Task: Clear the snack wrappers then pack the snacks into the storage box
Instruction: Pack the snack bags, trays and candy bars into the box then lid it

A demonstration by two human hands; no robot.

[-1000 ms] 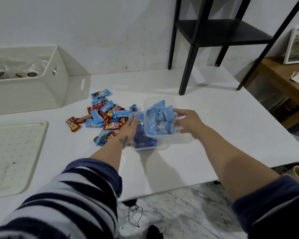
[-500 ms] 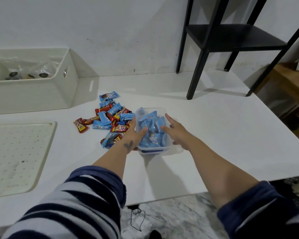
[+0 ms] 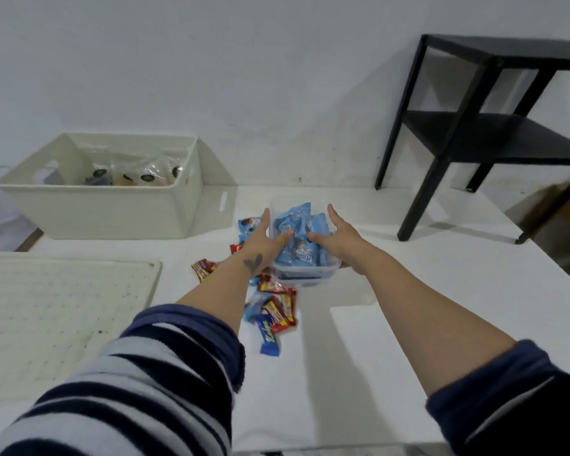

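Observation:
A small clear plastic container packed with blue snack packets is held between my two hands above the white table. My left hand grips its left side and my right hand its right side, with both thumbs hooked over the packets on top. Loose red and blue wrapped snacks lie on the table below and left of the container, partly hidden by my left forearm. The white storage box stands at the back left, with clear bags inside it.
A white perforated lid or tray lies flat at the left, in front of the storage box. A black two-tier shelf stands on the table at the back right. The table's front edge runs just above the bottom of the view.
Both hands closed on the container's sides and lifted it off the table, carrying it away from me and a little toward the storage box. The camera view tilted up.

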